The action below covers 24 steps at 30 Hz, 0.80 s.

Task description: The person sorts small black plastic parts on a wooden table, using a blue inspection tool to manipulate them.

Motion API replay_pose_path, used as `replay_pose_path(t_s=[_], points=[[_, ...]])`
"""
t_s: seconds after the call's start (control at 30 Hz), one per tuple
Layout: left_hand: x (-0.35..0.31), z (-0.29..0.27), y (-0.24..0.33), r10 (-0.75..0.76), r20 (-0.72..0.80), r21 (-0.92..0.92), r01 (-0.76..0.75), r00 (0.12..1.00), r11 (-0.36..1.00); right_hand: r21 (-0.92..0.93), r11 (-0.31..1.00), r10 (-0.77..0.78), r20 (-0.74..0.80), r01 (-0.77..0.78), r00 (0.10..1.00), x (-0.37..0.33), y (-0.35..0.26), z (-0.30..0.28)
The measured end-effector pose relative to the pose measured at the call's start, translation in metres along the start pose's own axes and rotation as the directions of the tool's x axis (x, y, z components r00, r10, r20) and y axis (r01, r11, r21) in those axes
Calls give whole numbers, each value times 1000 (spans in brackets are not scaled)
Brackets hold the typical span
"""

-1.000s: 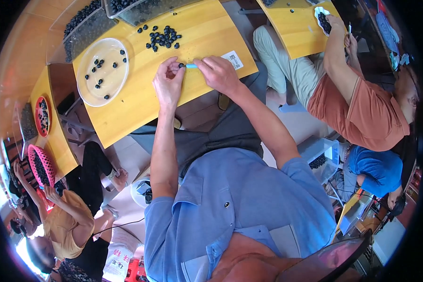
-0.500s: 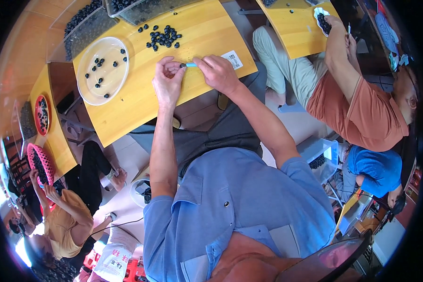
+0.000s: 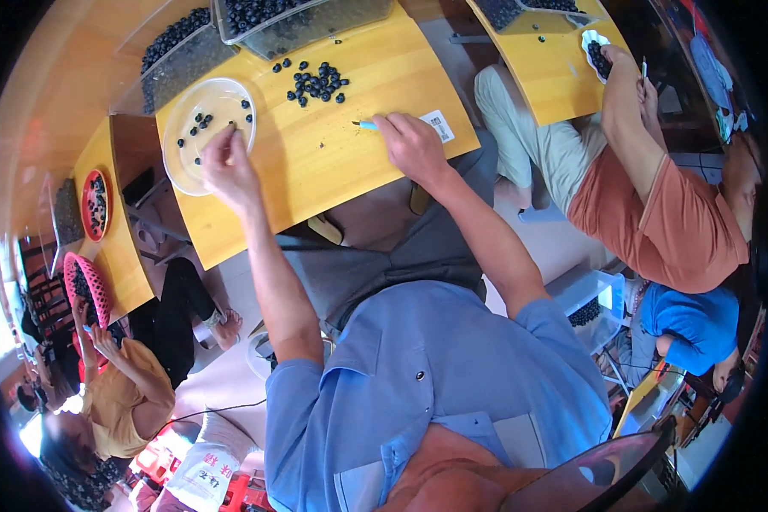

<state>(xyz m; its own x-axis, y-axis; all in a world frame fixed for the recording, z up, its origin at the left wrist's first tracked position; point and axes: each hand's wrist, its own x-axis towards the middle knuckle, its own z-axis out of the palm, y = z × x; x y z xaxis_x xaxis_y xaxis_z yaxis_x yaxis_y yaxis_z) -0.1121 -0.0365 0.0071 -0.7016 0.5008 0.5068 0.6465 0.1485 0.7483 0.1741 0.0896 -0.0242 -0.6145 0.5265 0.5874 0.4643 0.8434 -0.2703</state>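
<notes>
Over the near right side of a round clear plastic dish point(image 3: 169, 158), my left hand point(image 3: 229, 166) is closed in a pinch. A dark spot at its fingertips looks like a dark round bead, partly hidden by the fingers. Several dark beads point(image 3: 200, 124) lie scattered in the dish. My right hand point(image 3: 411, 145) is closed around a small tool with a light blue handle point(image 3: 367, 125). The tool's short dark tip points left, above the wooden table. Beyond and between my hands lies a loose pile of dark beads point(image 3: 317, 84).
Clear bins point(image 3: 303, 26) full of dark beads stand at the table's far edge. A white label point(image 3: 437, 125) lies right of my right hand. Small crumbs point(image 3: 322, 145) dot the wooden table point(image 3: 316, 183). Co-workers sit left and right, with a pink basket point(image 3: 101, 290) at left.
My left hand has moved left from the tool's tip to the dish, carrying the dark bead. The right hand has stayed near its place with the tool. The whole view has shifted slightly.
</notes>
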Motion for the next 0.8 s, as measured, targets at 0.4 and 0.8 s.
replay_pose_path(t_s=[0.4, 0.8], points=[[13, 72, 49, 442, 592, -80, -497, 674, 864, 5, 1000, -16, -14, 16, 1000, 2, 1, -2], [12, 86, 53, 338, 830, 98, -712, 444, 696, -4, 1000, -15, -17, 15, 1000, 1, 0, -1]])
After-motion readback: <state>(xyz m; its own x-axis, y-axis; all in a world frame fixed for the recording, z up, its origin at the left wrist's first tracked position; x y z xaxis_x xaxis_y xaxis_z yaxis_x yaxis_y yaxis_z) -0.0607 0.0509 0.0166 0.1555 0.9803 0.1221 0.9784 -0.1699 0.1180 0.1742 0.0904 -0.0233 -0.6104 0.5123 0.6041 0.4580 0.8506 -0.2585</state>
